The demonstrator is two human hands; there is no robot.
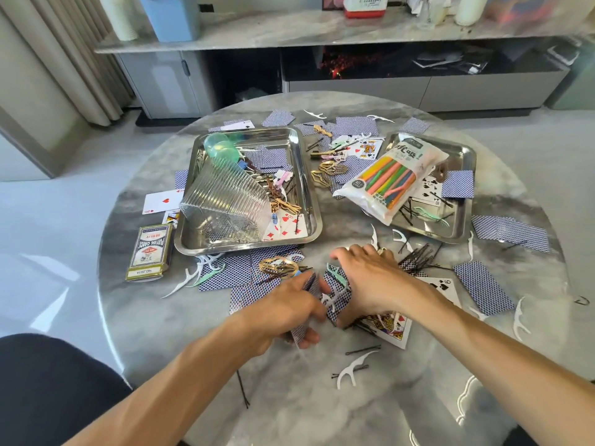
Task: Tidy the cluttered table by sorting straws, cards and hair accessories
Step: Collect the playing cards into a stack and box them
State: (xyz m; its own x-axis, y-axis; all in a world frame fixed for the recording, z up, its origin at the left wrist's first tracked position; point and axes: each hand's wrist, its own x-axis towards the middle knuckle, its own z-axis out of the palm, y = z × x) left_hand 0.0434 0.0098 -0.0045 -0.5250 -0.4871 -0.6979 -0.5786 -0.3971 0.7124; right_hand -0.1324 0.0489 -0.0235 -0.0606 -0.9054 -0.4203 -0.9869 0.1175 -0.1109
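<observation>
**Both hands on the cards, lower centre of frame**

Nearest, bottom centre: white floss pick [349,370] and a black bobby pin [362,350] lying on the marble tabletop [193,365].

Left hand [283,312], centre of frame: fingers curled round a stack of blue-backed cards [304,329], held on edge.

Right hand [370,278], just right of it: palm down, fingers spread and bent, resting on loose cards and bobby pins. Can't tell if it actually has hold of anything. A face-up king card [391,326] sits under the wrist, a nine of spades [442,288] just right of the forearm.

Mid-frame left: card box [149,252] on the tabletop, touching the left steel tray [314,204]. That tray holds a tipped ribbed glass cup [225,201], hair clips, cards and a green plastic item.

Mid-frame right: bag of coloured straws [391,178] lies tilted across the near-left rim of the right steel tray [467,162]; cards and bobby pins inside it.

Gold hair clips [328,173] lie between the trays; another gold clip [278,265] just above the left hand.

Far edge of the tabletop: more scattered blue-backed cards and floss picks.
</observation>
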